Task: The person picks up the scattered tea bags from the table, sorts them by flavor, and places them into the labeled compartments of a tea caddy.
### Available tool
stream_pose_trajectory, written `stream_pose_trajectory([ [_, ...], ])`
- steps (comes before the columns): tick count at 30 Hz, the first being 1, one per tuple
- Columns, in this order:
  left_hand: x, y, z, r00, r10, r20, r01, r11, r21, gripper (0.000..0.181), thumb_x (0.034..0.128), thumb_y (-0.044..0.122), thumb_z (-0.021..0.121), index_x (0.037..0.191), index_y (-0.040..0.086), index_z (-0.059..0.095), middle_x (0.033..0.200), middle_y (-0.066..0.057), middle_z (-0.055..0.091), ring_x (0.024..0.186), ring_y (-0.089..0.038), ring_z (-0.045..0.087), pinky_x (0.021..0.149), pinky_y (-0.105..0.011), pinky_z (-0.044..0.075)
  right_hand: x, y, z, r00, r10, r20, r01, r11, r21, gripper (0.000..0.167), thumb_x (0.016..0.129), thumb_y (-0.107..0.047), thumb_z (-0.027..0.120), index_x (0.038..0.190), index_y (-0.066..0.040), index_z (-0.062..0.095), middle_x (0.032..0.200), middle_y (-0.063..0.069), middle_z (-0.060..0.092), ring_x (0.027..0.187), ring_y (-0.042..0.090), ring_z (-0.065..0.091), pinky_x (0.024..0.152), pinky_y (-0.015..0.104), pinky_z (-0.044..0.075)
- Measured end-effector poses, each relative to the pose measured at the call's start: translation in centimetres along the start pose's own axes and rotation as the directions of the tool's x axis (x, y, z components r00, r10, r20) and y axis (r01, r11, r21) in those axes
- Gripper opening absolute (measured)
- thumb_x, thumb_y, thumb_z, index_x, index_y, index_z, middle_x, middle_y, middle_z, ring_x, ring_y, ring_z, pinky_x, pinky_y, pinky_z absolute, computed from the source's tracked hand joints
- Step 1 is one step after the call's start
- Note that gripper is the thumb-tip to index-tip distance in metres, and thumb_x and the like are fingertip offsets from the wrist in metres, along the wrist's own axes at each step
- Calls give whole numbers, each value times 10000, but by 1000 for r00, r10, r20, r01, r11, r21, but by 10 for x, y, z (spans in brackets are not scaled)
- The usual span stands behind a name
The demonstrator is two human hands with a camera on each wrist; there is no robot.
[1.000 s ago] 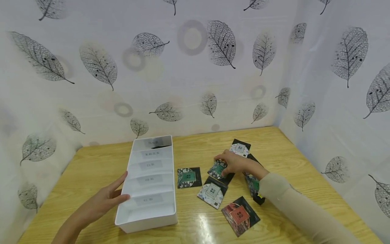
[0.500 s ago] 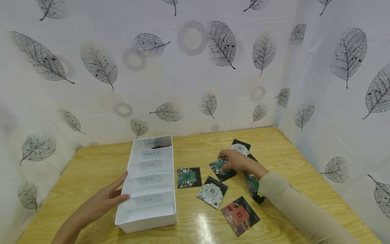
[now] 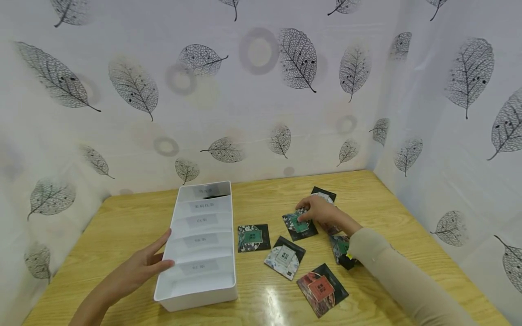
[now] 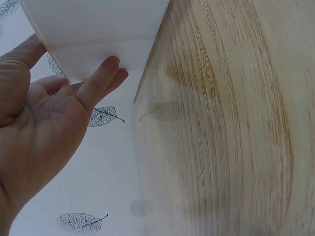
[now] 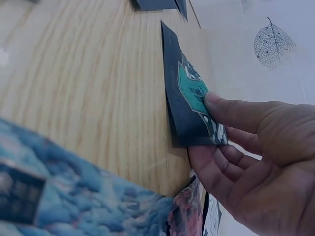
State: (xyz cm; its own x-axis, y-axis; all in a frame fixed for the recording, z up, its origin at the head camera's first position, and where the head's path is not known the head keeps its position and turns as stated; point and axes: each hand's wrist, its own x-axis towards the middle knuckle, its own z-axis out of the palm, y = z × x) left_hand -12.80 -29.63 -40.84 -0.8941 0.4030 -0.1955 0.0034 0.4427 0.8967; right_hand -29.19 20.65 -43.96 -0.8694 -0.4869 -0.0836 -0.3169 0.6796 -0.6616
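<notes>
A white box [image 3: 235, 271] with labelled compartments stands left of centre. The left hand [image 3: 136, 271] lies against its left side, thumb near the rim; in the left wrist view the fingers of the left hand [image 4: 64, 98] touch the white wall [image 4: 103, 29]. The right hand [image 3: 320, 212] pinches a green-labelled packet [image 3: 299, 226] between thumb and fingers. In the right wrist view the thumb of the right hand [image 5: 266, 152] presses the face of that packet [image 5: 184, 98], its fingers behind. Another green-labelled packet [image 3: 253, 237] lies beside the box.
A pale-labelled packet [image 3: 284, 257] and a red-labelled packet [image 3: 322, 290] lie towards the front of the table [image 3: 134, 203]. Behind the right hand is a pale packet [image 3: 325, 194]; under the right forearm lies another green packet [image 3: 341, 249]. A leaf-patterned curtain [image 3: 244, 104] surrounds the table.
The right hand has shifted slightly right with the green-labelled packet, away from the pale-labelled one. The green packet by the right forearm has turned a little. The left hand stays on the box.
</notes>
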Motion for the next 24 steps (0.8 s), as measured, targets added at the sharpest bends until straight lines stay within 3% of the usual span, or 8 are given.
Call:
stream_pose_trajectory([
  [7,0,0,0,1000,9,-8,-9,1000,20,829,1074,207,586,1650,31,17,1683,-288,-9,1438,-537,337,921,-157,450,-2,2,-3,998,-2,-58,8,996,92,287,942,-107,767,1194,24,723,909,52,698,675,193,612,609,373,534],
  [16,-1,1,1,1000,20,-9,-20,1000,19,823,1073,197,586,1649,27,24,1683,-289,-10,1430,-540,350,921,-162,459,-8,1,-10,988,64,-143,-38,984,176,128,990,-71,701,1095,-21,753,989,104,725,688,260,659,578,367,525],
  [24,0,1,1,1000,15,-11,-15,1000,13,831,1071,205,592,1650,29,23,1684,-287,-6,1436,-543,334,921,-160,454,-11,-1,-16,980,94,-178,-40,959,282,216,995,-85,698,1189,8,721,975,119,709,671,328,662,626,449,576],
])
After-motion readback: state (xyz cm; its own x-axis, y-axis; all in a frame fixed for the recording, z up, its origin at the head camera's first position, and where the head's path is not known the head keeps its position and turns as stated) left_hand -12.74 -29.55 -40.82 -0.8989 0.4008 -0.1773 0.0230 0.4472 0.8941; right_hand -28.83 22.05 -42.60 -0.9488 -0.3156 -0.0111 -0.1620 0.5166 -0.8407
